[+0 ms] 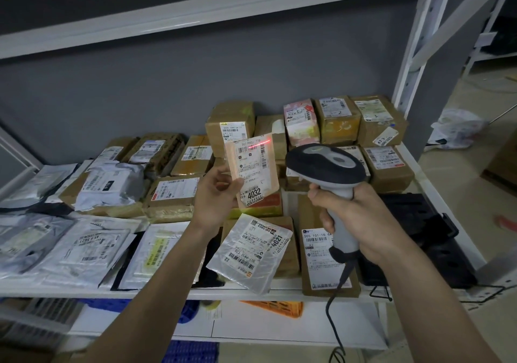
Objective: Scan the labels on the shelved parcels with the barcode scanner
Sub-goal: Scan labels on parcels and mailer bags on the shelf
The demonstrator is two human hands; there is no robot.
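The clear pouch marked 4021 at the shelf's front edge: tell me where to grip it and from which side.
Pinch the clear pouch marked 4021 by its lower corner, coming from the front: it lies flat and that corner overhangs the shelf edge, probably leaving room beneath.

We hold a small tan parcel (253,171) upright, the scanner (327,167) at its three o'clock, red line across its label (251,167).

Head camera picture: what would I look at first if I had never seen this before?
Probably the thin red laser line glowing across the top of the small parcel marked 4032, held up in the middle by the left hand. Just right of it, the right hand holds the big dark-headed barcode scanner, aimed at that label. Behind and below, the white shelf is crowded with brown boxes and grey mailer bags.
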